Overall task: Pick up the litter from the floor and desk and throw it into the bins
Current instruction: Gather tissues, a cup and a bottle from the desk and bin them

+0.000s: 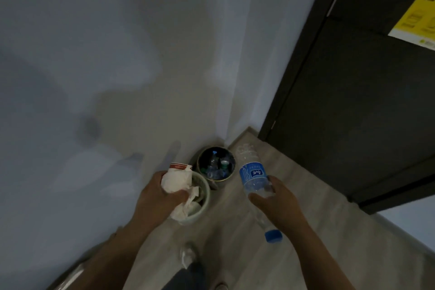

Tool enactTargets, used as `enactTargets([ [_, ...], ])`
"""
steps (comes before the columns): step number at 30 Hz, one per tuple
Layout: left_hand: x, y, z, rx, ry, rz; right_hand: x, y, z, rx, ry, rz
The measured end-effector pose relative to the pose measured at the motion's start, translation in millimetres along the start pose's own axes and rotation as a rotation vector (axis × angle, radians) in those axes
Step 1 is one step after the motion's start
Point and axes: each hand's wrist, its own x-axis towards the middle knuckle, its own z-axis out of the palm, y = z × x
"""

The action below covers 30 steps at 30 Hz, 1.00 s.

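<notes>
My left hand (157, 195) grips a crumpled white paper wrapper (176, 180) with a red band, holding it just above a pale green bin (205, 198) that has white tissue inside. My right hand (277, 202) grips a clear plastic water bottle (253, 178) with a blue label; its blue cap points down towards me. Beyond the green bin, in the wall corner, stands a dark round bin (202, 155) filled with several plastic bottles. The bottle in my right hand hangs just right of that dark bin.
A white wall fills the left and centre. A dark door (353, 101) with a yellow notice stands at the right. The floor is light wood planks. A small clear crumpled piece of litter (187, 256) lies on the floor near my foot.
</notes>
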Motion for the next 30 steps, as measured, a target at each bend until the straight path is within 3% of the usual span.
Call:
enactTargets([
  [15,178,22,16,0.077,-0.049,-0.117,159,-52,17,-0.133,-0.083,0.041],
  [30,239,-35,70,0.257,-0.114,-0.358,277,-15,38,-0.265,-0.339,0.130],
])
